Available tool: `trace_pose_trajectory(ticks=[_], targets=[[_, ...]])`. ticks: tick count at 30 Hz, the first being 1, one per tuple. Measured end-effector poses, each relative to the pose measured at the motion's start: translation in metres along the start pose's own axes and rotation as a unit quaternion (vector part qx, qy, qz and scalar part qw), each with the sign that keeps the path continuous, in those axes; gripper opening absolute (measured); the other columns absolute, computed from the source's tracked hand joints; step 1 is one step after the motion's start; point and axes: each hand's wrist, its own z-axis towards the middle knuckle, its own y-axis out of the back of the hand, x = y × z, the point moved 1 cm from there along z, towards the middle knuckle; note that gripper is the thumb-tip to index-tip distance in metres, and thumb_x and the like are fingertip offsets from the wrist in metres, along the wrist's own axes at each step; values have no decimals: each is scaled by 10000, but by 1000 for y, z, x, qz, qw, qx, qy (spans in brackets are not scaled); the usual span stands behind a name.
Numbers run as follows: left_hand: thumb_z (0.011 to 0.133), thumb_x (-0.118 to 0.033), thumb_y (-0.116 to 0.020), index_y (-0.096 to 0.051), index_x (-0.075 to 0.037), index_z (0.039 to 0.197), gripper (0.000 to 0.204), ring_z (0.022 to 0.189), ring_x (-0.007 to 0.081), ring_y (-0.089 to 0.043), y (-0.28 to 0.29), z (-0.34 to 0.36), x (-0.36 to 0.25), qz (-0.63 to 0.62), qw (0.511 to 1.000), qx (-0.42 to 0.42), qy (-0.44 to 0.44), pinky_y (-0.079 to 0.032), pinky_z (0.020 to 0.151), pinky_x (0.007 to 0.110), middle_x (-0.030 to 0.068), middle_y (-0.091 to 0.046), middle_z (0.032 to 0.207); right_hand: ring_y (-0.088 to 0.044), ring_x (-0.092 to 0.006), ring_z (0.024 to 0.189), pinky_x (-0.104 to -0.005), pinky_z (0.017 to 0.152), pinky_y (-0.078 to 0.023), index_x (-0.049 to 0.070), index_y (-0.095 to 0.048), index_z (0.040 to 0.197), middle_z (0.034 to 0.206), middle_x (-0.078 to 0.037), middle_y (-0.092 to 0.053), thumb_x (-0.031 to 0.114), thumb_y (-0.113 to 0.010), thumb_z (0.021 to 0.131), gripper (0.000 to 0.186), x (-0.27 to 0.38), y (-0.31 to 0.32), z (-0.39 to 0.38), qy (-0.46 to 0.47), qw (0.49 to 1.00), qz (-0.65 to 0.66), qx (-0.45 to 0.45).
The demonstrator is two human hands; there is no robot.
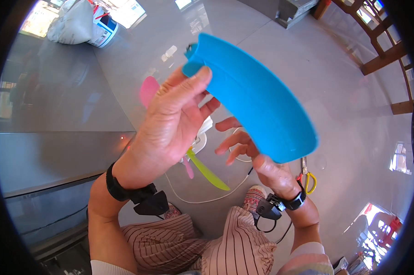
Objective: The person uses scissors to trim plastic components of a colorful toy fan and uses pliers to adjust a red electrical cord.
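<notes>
**Blue blade held end to end, above the floor**

From my seat I see the blue curved plastic blade raised between both hands, its long axis running from 10 o'clock down to 4 o'clock. My left hand is clamped on the upper tip, thumb pressed over it; my right hand props the lower end, fingers loosely spread beneath. Below, at 6 o'clock, a green blade and a white cord lie on the grey floor.
</notes>
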Motion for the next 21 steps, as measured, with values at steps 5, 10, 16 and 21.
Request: trace_pose_trajectory(ticks=[5,10,16,21], targets=[[838,-247,-608,-575,-125,987,196,907,96,-509,4,-16,-9,60,998,-7,3,-396,807,292,-13,-579,959,-618,-218,728,-302,568,-481,-24,-472,1149,1027,-193,-580,419,-608,791,586,4,-20,18,29,994,47,-90],[797,-128,-625,-547,-77,1032,253,757,142,-557,48,-51,-32,362,929,-24,71,-464,699,276,11,-561,915,-627,-159,679,-267,587,-491,33,-572,1030,837,-119,-647,158,-604,834,235,6,-8,12,74,980,-84,-166],[601,-113,-761,-500,-90,1137,596,960,190,-483,109,-86,14,622,768,-137,-68,-434,801,314,98,-456,1080,-640,-168,729,-277,632,-517,5,-570,1043,855,-108,-647,80,-603,825,233,-18,-5,18,-31,980,-165,-101],[509,-134,-811,-459,-121,1224,797,1096,272,-359,106,-80,48,662,720,-147,-147,-347,917,377,134,-346,1170,-644,-175,734,-286,645,-519,1,-569,1044,845,-117,-652,89,-609,822,243,-16,-10,32,-43,972,-215,-81]])
